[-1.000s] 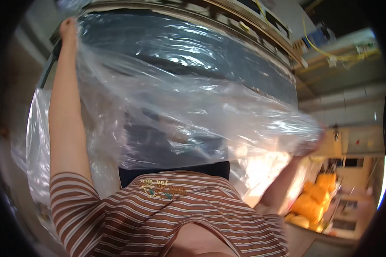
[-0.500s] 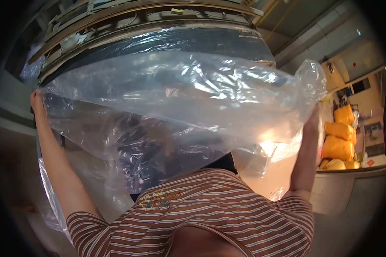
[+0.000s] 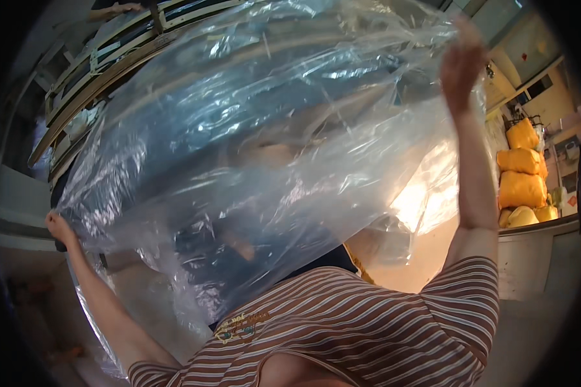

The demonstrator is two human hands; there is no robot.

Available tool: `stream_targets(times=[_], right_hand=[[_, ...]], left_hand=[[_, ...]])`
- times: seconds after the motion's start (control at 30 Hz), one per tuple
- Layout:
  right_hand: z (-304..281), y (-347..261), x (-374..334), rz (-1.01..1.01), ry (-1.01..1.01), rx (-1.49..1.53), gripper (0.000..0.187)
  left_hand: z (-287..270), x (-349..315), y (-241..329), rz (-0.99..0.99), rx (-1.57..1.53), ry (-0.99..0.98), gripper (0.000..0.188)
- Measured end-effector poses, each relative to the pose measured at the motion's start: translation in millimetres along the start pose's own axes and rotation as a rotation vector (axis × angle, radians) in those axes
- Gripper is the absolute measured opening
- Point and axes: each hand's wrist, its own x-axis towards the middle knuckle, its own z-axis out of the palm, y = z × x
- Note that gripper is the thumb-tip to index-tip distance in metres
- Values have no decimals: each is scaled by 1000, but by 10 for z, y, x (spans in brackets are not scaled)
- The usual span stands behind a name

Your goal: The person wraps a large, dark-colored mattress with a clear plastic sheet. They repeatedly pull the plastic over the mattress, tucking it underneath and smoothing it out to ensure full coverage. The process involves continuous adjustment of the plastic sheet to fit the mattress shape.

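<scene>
A large clear plastic sheet is spread wide between my two hands, creased and shiny with reflections. My left hand pinches its corner at the far left, with the arm stretched out. Raised at the upper right, my right hand is closed on the opposite edge, somewhat smeared by motion. Through the sheet a dark surface shows, its outline blurred by the film. The near part of the sheet hangs down in front of my striped shirt.
A wooden slatted frame runs along the far left. Another person's hand shows beyond it. At the right, several orange bundles are stacked on a ledge. Bright light glows behind the sheet near my right arm.
My right hand has swung upward and away, lifting its side of the plastic sheet. My left hand is lower in view. The sheet now billows over the far surface and hides more of it.
</scene>
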Motion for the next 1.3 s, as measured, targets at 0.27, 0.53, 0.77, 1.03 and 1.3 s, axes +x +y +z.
stream_targets(times=[0.27, 0.53, 0.77, 1.03, 1.3], right_hand=[[949, -337, -958, 520, -922, 612, 47], [1326, -833, -1051, 362, -486, 542, 45], [1016, -1261, -929, 458, -443, 819, 32], [1007, -1273, -1023, 508, -600, 815, 17], [1014, -741, -466, 1203, -773, 1635, 20]], left_hand=[[-431, -16, -211, 133, 352, -170, 35], [-365, -309, 439, -35, 475, -159, 37], [-347, -181, 150, 17, 461, -134, 37], [-317, -258, 322, -28, 452, -165, 36], [-358, -304, 321, -18, 440, -112, 35]])
